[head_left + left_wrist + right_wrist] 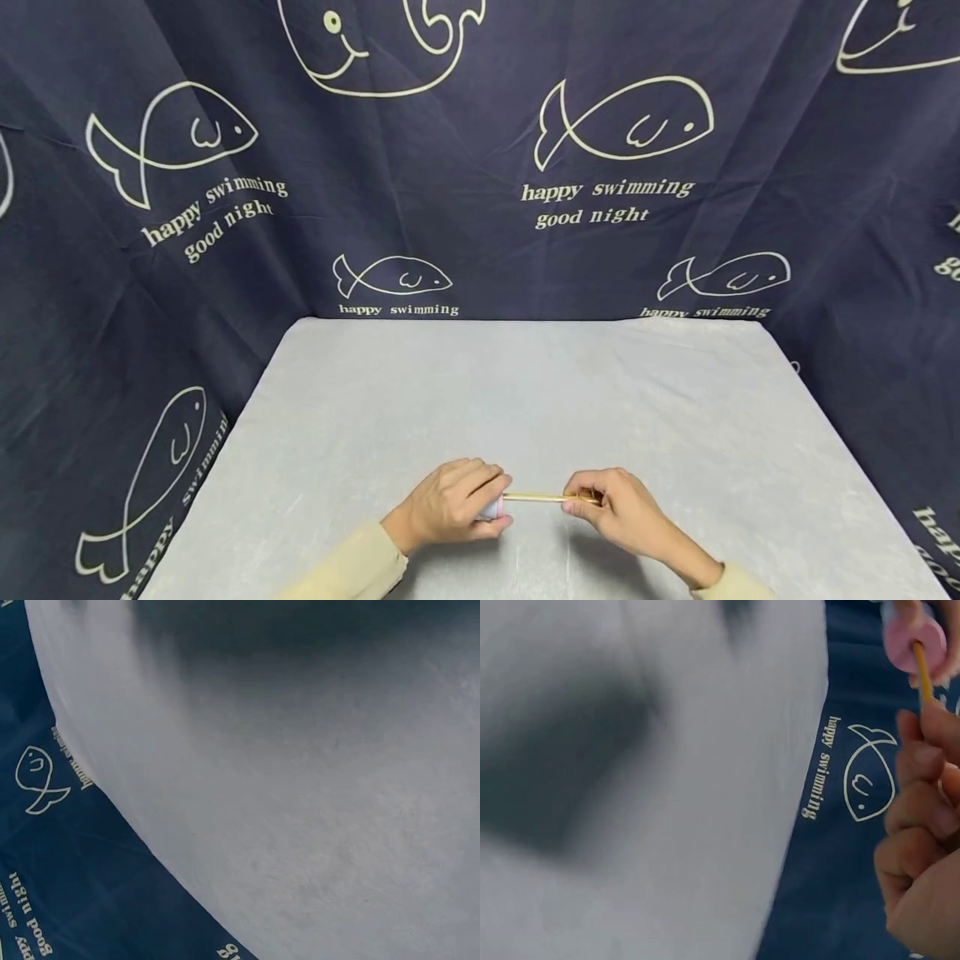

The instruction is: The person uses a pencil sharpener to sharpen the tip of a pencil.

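Note:
My left hand (453, 500) grips what looks like a small pencil sharpener (491, 509), pale blue with a pink end. Much of its body is hidden by the fingers. A thin yellow pencil (532, 497) runs level from the sharpener to my right hand (618, 510), which pinches it between thumb and fingers. In the right wrist view, the pencil (924, 675) enters a hole in the round pink face of the sharpener (934, 639), so its tip is out of sight. Both hands are held above the table. The left wrist view shows neither hand.
A table with a pale grey cloth (525, 400) lies beneath the hands, and their shadows fall on it. Dark blue curtains (487, 208) with white fish drawings and lettering stand behind the table and along both sides.

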{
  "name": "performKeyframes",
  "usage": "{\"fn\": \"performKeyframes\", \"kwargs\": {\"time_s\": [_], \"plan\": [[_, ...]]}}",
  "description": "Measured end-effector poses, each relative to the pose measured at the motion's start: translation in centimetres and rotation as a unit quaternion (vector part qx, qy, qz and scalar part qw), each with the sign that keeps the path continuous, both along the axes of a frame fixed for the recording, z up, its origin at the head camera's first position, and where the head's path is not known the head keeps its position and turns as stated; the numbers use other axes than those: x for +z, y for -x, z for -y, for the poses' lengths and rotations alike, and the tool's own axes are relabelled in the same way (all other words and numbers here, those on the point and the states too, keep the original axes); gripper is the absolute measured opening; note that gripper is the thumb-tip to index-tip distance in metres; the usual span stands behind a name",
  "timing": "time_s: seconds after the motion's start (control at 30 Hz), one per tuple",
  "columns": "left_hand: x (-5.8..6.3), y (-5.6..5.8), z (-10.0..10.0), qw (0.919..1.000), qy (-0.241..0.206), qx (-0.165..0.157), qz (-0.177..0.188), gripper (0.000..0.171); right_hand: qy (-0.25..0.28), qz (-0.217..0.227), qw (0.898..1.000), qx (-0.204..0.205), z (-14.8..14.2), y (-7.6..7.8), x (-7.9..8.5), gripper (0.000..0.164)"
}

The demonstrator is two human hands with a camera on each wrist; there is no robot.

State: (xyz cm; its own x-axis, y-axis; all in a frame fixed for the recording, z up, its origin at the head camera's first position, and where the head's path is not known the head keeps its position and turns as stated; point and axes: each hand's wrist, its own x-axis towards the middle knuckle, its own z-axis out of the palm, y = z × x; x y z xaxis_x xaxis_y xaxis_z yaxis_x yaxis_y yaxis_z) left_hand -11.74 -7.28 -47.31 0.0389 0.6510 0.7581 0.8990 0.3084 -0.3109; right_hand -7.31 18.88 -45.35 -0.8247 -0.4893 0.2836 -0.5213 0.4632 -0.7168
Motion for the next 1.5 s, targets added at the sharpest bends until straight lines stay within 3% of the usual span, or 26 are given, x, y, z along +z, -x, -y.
{"fn": "performKeyframes", "kwargs": {"time_s": [0.1, 0.13, 0.2, 0.3, 0.33, 0.4, 0.47, 0.5, 0.57, 0.67, 0.7, 0.73, 0.77, 0.8, 0.83, 0.87, 0.9, 0.93, 1.0, 1.03, 1.1, 1.2, 1.27, 1.33, 1.4, 1.5], "plan": [[-0.2, 0.0, -0.1, 0.9991, 0.008, 0.010, -0.040, 0.036, 0.038, 0.121, 0.991, 0.047, -0.5, 0.4, 0.0, 0.011], [-0.1, 0.0, -0.1, 0.9992, 0.013, 0.011, -0.037, 0.036, 0.045, 0.140, 0.988, 0.054, -0.6, 0.5, 0.0, 0.011], [0.0, 0.0, 0.0, 0.9996, 0.021, 0.015, -0.007, 0.035, 0.038, 0.132, 0.990, 0.044, -0.5, 0.6, -0.3, 0.009], [0.3, 0.0, 0.2, 0.9963, 0.023, 0.020, 0.081, 0.035, -0.011, 0.006, 1.000, -0.007, -0.1, 0.5, -0.8, 0.007], [0.5, 0.1, 0.3, 0.9926, 0.021, 0.024, 0.117, 0.037, -0.028, -0.055, 0.998, -0.028, 0.1, 0.5, -0.9, 0.012], [0.9, 0.1, 0.5, 0.9806, 0.016, 0.033, 0.193, 0.041, -0.050, -0.172, 0.982, -0.062, 0.3, 0.6, -1.2, 0.011], [1.4, 0.2, 0.6, 0.9611, 0.016, 0.041, 0.273, 0.040, -0.057, -0.282, 0.954, -0.078, 0.5, 0.8, -1.4, 0.005], [1.6, 0.2, 0.6, 0.9484, 0.018, 0.046, 0.313, 0.039, -0.058, -0.331, 0.938, -0.082, 0.6, 0.9, -1.4, 0.011], [2.1, 0.3, 0.7, 0.9150, 0.020, 0.048, 0.400, 0.036, -0.054, -0.413, 0.905, -0.085, 0.8, 1.2, -1.3, 0.026], [2.8, 0.3, 0.6, 0.8609, 0.022, 0.049, 0.506, 0.030, -0.035, -0.501, 0.861, -0.084, 1.1, 1.6, -1.0, 0.033], [2.9, 0.2, 0.5, 0.8475, 0.019, 0.048, 0.528, 0.029, -0.026, -0.519, 0.850, -0.083, 1.2, 1.7, -0.9, 0.033], [3.0, 0.2, 0.5, 0.8400, 0.017, 0.045, 0.540, 0.027, -0.016, -0.531, 0.843, -0.080, 1.3, 1.7, -0.8, 0.034], [2.9, 0.1, 0.4, 0.8400, 0.017, 0.038, 0.541, 0.026, -0.008, -0.536, 0.840, -0.077, 1.4, 1.7, -0.8, 0.035], [2.8, 0.1, 0.4, 0.8465, 0.015, 0.028, 0.531, 0.027, -0.003, -0.536, 0.841, -0.074, 1.4, 1.7, -0.8, 0.035], [2.6, 0.0, 0.4, 0.8608, 0.014, 0.018, 0.509, 0.027, 0.000, -0.522, 0.850, -0.072, 1.4, 1.6, -0.8, 0.035], [2.4, 0.0, 0.4, 0.8787, 0.012, 0.007, 0.477, 0.029, 0.003, -0.499, 0.864, -0.070, 1.4, 1.4, -0.8, 0.035], [2.1, 0.0, 0.3, 0.9015, 0.012, -0.002, 0.433, 0.031, 0.006, -0.465, 0.883, -0.066, 1.4, 1.2, -0.9, 0.032], [1.8, 0.0, 0.3, 0.9241, 0.013, -0.009, 0.382, 0.033, 0.005, -0.422, 0.904, -0.065, 1.3, 0.9, -0.9, 0.027], [1.2, 0.0, 0.2, 0.9608, 0.008, -0.017, 0.277, 0.036, 0.001, -0.324, 0.943, -0.068, 1.2, 0.5, -0.7, 0.015], [1.0, 0.0, 0.1, 0.9744, 0.003, -0.016, 0.224, 0.036, -0.002, -0.266, 0.961, -0.072, 1.2, 0.2, -0.6, 0.011], [0.6, 0.1, 0.0, 0.9915, -0.002, -0.009, 0.130, 0.033, -0.006, -0.151, 0.986, -0.075, 1.1, 0.0, -0.2, 0.010], [0.2, 0.2, -0.2, 0.9998, -0.007, 0.002, 0.020, 0.031, 0.004, 0.013, 0.999, -0.049, 0.9, 0.0, 0.4, 0.010], [0.0, 0.3, -0.3, 0.9995, -0.004, 0.008, -0.029, 0.034, 0.029, 0.107, 0.994, -0.019, 0.6, 0.2, 0.6, 0.010], [-0.2, 0.3, -0.4, 0.9987, 0.003, 0.013, -0.049, 0.035, 0.047, 0.174, 0.984, 0.005, 0.4, 0.4, 0.6, 0.013], [-0.3, 0.2, -0.3, 0.9987, 0.012, 0.020, -0.044, 0.036, 0.049, 0.204, 0.978, 0.013, 0.3, 0.5, 0.3, 0.015], [0.0, 0.1, -0.2, 0.9993, 0.022, 0.028, -0.007, 0.035, 0.011, 0.169, 0.986, -0.016, 0.3, 0.4, 0.0, 0.011]]}}
